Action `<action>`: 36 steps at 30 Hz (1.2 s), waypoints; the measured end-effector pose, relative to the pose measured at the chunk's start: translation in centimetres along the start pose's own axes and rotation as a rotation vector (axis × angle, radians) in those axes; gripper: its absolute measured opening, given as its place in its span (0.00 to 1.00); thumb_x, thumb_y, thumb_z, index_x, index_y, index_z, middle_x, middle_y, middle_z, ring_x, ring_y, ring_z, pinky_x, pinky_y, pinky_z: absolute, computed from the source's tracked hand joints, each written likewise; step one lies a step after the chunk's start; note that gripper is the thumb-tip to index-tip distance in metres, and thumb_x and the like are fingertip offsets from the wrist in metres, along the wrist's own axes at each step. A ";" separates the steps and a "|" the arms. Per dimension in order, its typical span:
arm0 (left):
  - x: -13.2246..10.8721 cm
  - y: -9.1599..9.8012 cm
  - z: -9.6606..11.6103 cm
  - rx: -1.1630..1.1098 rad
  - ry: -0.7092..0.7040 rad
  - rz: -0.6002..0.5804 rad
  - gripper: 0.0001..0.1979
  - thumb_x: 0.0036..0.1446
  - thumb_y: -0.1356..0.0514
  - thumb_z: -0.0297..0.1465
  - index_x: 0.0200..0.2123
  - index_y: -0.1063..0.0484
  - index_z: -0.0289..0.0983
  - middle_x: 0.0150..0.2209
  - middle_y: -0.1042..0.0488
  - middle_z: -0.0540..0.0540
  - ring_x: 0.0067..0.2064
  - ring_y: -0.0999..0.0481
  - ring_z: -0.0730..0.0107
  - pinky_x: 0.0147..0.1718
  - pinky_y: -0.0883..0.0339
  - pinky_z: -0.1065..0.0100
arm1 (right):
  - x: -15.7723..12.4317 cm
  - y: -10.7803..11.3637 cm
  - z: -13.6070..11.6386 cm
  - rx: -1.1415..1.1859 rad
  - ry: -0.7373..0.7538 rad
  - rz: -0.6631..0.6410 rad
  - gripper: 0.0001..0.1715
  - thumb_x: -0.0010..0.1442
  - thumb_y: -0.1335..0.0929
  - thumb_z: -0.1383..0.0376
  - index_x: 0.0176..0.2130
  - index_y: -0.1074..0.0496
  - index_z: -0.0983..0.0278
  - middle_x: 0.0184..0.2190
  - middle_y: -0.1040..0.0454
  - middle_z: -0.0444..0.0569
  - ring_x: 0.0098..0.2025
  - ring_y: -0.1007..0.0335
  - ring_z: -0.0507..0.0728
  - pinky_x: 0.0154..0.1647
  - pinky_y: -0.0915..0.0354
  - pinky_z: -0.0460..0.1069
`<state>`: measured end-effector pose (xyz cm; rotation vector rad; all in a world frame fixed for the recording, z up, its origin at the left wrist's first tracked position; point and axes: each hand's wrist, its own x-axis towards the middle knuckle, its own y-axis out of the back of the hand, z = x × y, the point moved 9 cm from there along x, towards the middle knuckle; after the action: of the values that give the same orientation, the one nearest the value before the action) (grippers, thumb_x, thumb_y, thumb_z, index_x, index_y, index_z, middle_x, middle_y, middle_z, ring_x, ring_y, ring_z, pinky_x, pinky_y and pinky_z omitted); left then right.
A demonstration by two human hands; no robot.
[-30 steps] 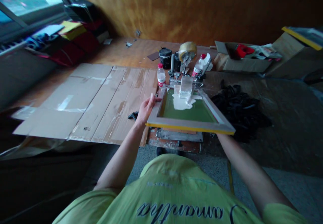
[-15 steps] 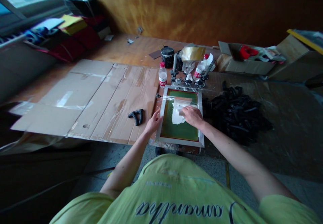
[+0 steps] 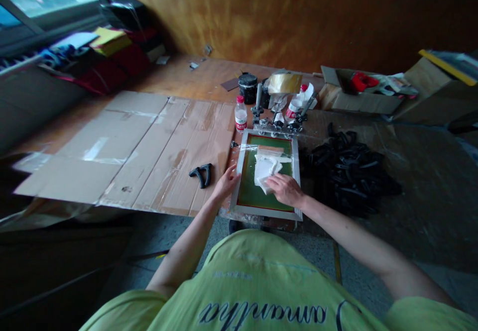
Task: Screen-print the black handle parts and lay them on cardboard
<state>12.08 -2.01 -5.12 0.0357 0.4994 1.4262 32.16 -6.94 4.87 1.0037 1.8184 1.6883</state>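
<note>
White crumpled cloth (image 3: 266,168) lies on a green, metal-framed silkscreen (image 3: 261,197); my flat right hand (image 3: 286,190) presses it, my open left hand (image 3: 226,183) touches the frame (image 3: 237,176) at nine o'clock.

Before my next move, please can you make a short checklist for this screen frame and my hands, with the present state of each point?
Left hand touching the screen frame on its left rail: ok.
Right hand resting on the white material: ok.
White material lying inside the frame: ok.
Green mesh free of tears: cannot tell, partly covered.
Frame seated in the press clamps: cannot tell.
</note>
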 end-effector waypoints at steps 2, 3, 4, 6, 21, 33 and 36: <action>-0.2 0.0 0.4 -0.028 0.009 -0.017 0.33 0.55 0.37 0.42 0.62 0.35 0.39 0.29 0.23 0.49 0.25 0.29 0.73 0.24 0.37 0.73 | 0.2 0.6 0.2 0.053 -0.021 0.002 0.06 0.61 0.33 0.67 0.38 0.25 0.63 0.36 0.23 0.50 0.40 0.30 0.57 0.40 0.38 0.49; -0.3 0.0 0.7 -0.051 0.012 -0.034 0.34 0.55 0.37 0.42 0.63 0.36 0.38 0.29 0.23 0.49 0.24 0.29 0.73 0.24 0.38 0.74 | 0.8 1.2 1.0 0.076 -0.071 0.020 0.06 0.61 0.32 0.65 0.39 0.24 0.62 0.36 0.22 0.49 0.40 0.29 0.57 0.40 0.37 0.49; -0.5 0.0 1.1 -0.080 0.014 -0.058 0.35 0.54 0.37 0.43 0.64 0.37 0.38 0.28 0.23 0.49 0.24 0.30 0.74 0.23 0.38 0.74 | 1.7 2.1 2.1 0.095 -0.140 0.051 0.08 0.60 0.31 0.62 0.41 0.25 0.60 0.38 0.22 0.48 0.41 0.29 0.57 0.40 0.37 0.49; -0.9 0.2 2.3 -0.147 0.014 -0.106 0.39 0.53 0.37 0.44 0.66 0.41 0.38 0.29 0.24 0.50 0.23 0.31 0.75 0.22 0.39 0.74 | 3.6 4.2 4.9 0.120 -0.293 0.125 0.19 0.59 0.29 0.60 0.50 0.27 0.57 0.43 0.22 0.48 0.44 0.28 0.58 0.41 0.35 0.50; 1.2 4.7 23.0 -0.517 -0.417 0.084 0.31 0.60 0.52 0.58 0.47 0.30 0.38 0.33 0.23 0.45 0.33 0.23 0.72 0.31 0.30 0.71 | -2.8 -0.9 12.9 0.159 -0.633 0.044 0.19 0.58 0.29 0.50 0.30 0.28 0.64 0.31 0.25 0.50 0.37 0.30 0.56 0.40 0.36 0.49; -5.7 -8.4 5.0 -0.455 0.245 -0.258 0.32 0.50 0.44 0.60 0.41 0.31 0.36 0.34 0.22 0.41 0.37 0.20 0.60 0.31 0.27 0.64 | 1.6 -1.2 -0.4 0.182 -0.344 0.104 0.09 0.67 0.38 0.62 0.37 0.31 0.62 0.37 0.26 0.53 0.44 0.31 0.59 0.45 0.36 0.52; -3.7 -3.4 2.8 -0.443 0.225 -0.064 0.29 0.53 0.44 0.57 0.39 0.33 0.36 0.33 0.22 0.41 0.34 0.20 0.63 0.29 0.28 0.66 | 0.1 -0.6 0.5 0.165 -0.265 0.055 0.06 0.65 0.35 0.62 0.36 0.29 0.61 0.38 0.26 0.51 0.45 0.32 0.58 0.46 0.37 0.51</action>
<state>15.99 -5.28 -2.58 -0.4964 0.3543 1.4574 32.37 -6.48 4.19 1.2901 1.7882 1.3755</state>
